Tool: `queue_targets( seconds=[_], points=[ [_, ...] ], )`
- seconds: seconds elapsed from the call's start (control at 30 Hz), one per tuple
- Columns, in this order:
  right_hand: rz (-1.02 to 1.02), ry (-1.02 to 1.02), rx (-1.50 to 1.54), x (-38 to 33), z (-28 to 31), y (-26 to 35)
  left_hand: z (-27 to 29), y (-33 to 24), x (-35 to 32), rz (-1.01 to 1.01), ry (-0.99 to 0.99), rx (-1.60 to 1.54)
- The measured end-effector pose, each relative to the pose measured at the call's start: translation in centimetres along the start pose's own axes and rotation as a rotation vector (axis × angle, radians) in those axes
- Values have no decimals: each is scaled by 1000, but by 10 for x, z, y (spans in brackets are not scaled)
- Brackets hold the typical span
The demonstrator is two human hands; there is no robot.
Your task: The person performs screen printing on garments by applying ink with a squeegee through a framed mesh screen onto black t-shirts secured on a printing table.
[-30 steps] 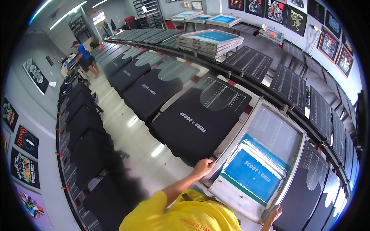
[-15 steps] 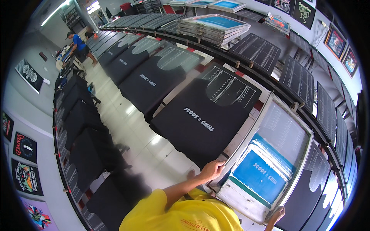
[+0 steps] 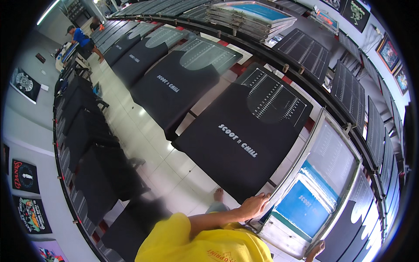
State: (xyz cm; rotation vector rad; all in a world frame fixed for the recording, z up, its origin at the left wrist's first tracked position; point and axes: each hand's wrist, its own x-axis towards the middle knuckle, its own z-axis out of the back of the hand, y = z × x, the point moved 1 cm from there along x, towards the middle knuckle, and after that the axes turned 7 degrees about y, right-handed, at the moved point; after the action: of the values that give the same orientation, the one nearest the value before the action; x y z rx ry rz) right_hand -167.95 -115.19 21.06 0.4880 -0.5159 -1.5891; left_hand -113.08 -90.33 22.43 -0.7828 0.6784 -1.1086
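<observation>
Both my hands grip a screen printing frame point(image 3: 283, 238) at its near end. My left hand point(image 3: 255, 205) is closed around the left rail, and my right hand point(image 3: 317, 250) closes on the near right corner. Blue mesh with light lettering fills the frame's near part, and grey see-through mesh its far part. The frame is tilted over the table row. Just left of it, a black T-shirt point(image 3: 235, 135) with white lettering lies stretched on a printing board point(image 3: 283, 94).
More black shirts on boards point(image 3: 174, 96) run away to the far left. Several stacked screen frames point(image 3: 248, 19) stand at the back. A dark rail point(image 3: 314, 89) runs behind the boards. Draped black shirts point(image 3: 100, 174) line the left side. Far off, a person in blue point(image 3: 80, 38) stands.
My view has shifted, and the frame and both hands sit further right in it. The frame looks more steeply tilted. My bare foot now shows more on the floor. Both hands keep their grip.
</observation>
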Motion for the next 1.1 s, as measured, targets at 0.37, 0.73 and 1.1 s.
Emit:
queue_targets(
  seconds=[0.37,0.73,1.1],
  points=[
    [331,117,-404,10,-12,-14,-10,7,2,11,-12,17],
    [506,188,-617,34,-30,-71,-31,0,-1,93,-188,60],
    [471,-41,-168,-4,-36,-11,-39,-16,4,166,-390,108]
  ],
)
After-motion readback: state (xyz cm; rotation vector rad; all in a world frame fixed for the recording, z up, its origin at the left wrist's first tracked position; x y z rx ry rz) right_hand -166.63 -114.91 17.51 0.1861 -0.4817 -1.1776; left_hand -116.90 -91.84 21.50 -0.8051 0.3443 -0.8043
